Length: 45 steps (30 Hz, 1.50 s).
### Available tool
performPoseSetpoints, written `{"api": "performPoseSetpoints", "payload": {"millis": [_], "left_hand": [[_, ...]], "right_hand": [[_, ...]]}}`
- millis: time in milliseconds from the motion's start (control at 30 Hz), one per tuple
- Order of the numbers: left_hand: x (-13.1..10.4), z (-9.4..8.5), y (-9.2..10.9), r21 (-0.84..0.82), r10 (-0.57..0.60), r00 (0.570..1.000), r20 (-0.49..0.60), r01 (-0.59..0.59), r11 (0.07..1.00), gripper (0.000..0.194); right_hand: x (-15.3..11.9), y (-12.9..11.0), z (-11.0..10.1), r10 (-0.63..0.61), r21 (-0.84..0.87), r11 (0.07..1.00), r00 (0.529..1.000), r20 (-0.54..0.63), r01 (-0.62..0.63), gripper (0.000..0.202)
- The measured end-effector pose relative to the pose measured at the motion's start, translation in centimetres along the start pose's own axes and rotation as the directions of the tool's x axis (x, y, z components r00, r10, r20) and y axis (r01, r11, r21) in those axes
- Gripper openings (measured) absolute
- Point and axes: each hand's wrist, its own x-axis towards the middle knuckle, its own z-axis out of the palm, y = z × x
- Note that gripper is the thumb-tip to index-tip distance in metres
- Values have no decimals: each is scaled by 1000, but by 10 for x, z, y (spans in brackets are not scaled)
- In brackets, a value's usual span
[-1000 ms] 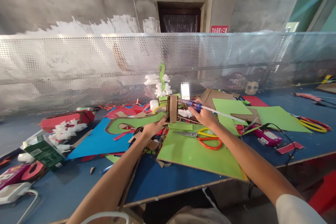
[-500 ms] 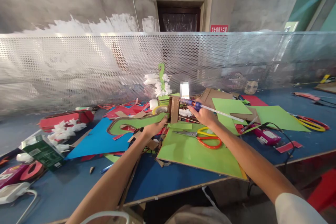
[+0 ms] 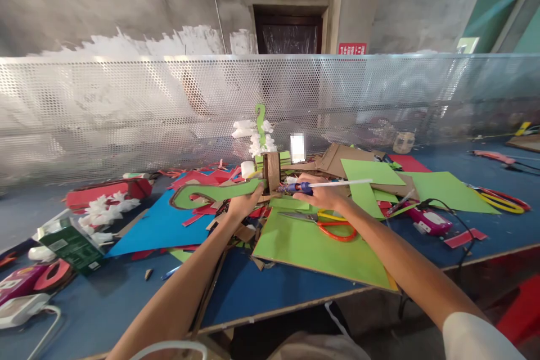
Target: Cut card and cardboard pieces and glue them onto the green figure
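Observation:
My left hand [image 3: 243, 202] is closed on a hook-shaped cardboard piece [image 3: 211, 193] faced in green paper. At its right end is a brown cardboard block [image 3: 273, 170], held upright. In my right hand [image 3: 320, 192] is a blue hot glue gun [image 3: 300, 187], with a long clear glue stick [image 3: 343, 183] out of its back. The nozzle points left at the block's lower right side; whether it touches cannot be made out. Below my right hand, scissors [image 3: 335, 225] with yellow and orange handles lie on a green sheet [image 3: 316, 250].
Behind the block stands a green stem with white tissue flowers [image 3: 260, 134]. A blue sheet [image 3: 147, 225], a red box [image 3: 109, 191] and a green carton [image 3: 70, 244] are on the left. A purple power strip [image 3: 430, 220] and more scissors [image 3: 502, 199] are on the right. A perforated metal screen [image 3: 169, 107] runs along the back.
The glue gun has moved down and its glue stick now lies nearly level, with the nozzle lower on the block. The green hook piece has shifted slightly up and left.

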Motion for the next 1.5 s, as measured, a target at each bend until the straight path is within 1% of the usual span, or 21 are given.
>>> {"api": "performPoseSetpoints", "payload": {"millis": [100,200,367,500,667,800,900,967,1033,1100,1167,1333,1400,1500], "left_hand": [[0,1,0,20,-20,1000,3,20,1000,43],[-1,3,0,42,-3,999,33,2,999,43],[-4,4,4,38,77,994,75,-80,996,53],[-4,5,7,3,133,988,80,-134,991,57],[-3,6,5,-8,166,983,79,-166,986,53],[-3,8,4,-19,149,986,77,-147,989,49],[-3,7,5,-30,125,991,46,-123,992,50],[-2,6,4,-35,113,993,15,-113,993,49],[-1,4,2,-33,105,994,-8,-105,994,47],[1,3,-1,-23,97,995,-22,-97,995,45],[3,2,-4,-15,87,996,-35,-88,996,43],[4,2,-8,-24,63,996,-62,-64,998,41],[4,3,-7,-27,61,996,-59,-62,998,40],[4,3,-3,-44,86,995,-45,-88,995,42]], "right_hand": [[1,2,-2,44,51,998,998,-41,-42,32],[3,3,-4,53,88,995,993,-104,-44,33],[3,1,-8,26,1,1000,963,-267,-27,34],[2,-1,-9,15,1,1000,939,-345,-16,25],[1,-4,-9,90,-44,992,892,-443,-122,25],[2,-5,-8,64,-108,987,910,-411,-118,28],[2,-5,-4,66,-142,982,936,-345,-121,33],[2,-5,0,70,-162,980,961,-269,-117,37],[2,-5,4,54,-180,980,983,-175,-86,38],[1,-7,6,26,-193,980,996,-86,-43,37],[1,-8,7,16,-185,983,999,-32,-22,35],[0,-5,6,37,-122,992,999,-12,-38,32],[-1,-4,5,40,-97,994,999,-36,-43,30],[0,-3,2,43,-60,997,992,-116,-50,28]]}}
